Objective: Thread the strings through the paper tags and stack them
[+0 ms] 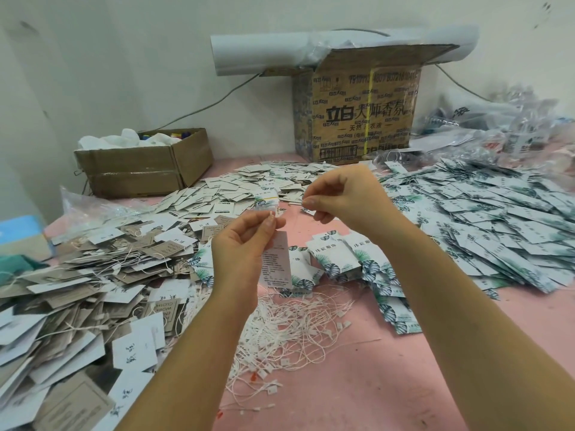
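My left hand (245, 244) pinches the top of a white printed paper tag (278, 262), which hangs upright above the pink table. My right hand (345, 197) is raised a little higher and to the right, its thumb and forefinger pinched on a thin white string (303, 203) too fine to follow. A tangle of loose white strings (289, 331) with small plastic clasps lies on the table below both hands. Short stacks of leaf-printed tags (339, 256) stand just behind the strings.
A heap of grey and white strung tags (77, 290) covers the left side, and a broad spread of leaf-printed tags (497, 219) fills the right. Two cardboard boxes (143, 163) (357, 113) stand by the back wall. Bare pink tabletop (373, 384) shows between my forearms.
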